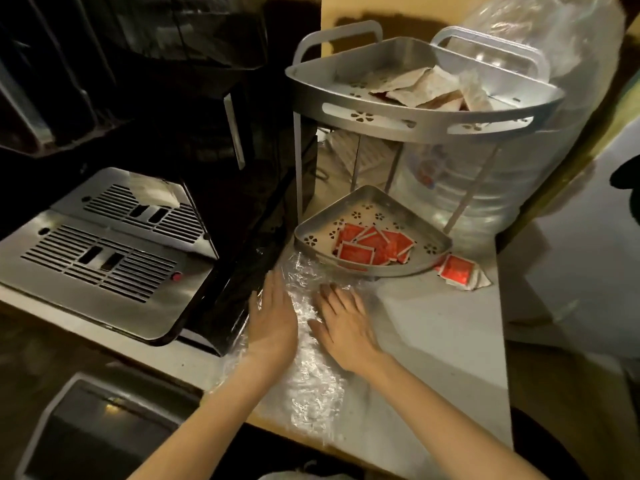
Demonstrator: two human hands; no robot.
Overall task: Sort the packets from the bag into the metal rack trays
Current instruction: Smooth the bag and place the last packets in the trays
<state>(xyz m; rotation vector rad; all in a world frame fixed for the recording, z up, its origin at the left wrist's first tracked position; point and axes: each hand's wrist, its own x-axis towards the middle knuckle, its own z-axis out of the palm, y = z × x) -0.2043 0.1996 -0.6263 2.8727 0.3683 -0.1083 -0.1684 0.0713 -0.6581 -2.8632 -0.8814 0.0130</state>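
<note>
A clear crinkled plastic bag (308,368) lies flat on the counter in front of a two-tier metal corner rack. My left hand (273,318) and my right hand (341,323) both rest flat on the bag, palms down, fingers spread, holding nothing. The rack's lower tray (367,199) holds several red packets (374,245). Its upper tray (426,124) holds pale brownish packets (426,88). A few red and white packets (460,271) lie on the counter just right of the lower tray.
A black coffee machine (221,140) with a steel drip tray (97,251) stands close on the left. A large clear water jug (519,140) stands behind the rack on the right. The counter edge (502,341) drops off on the right.
</note>
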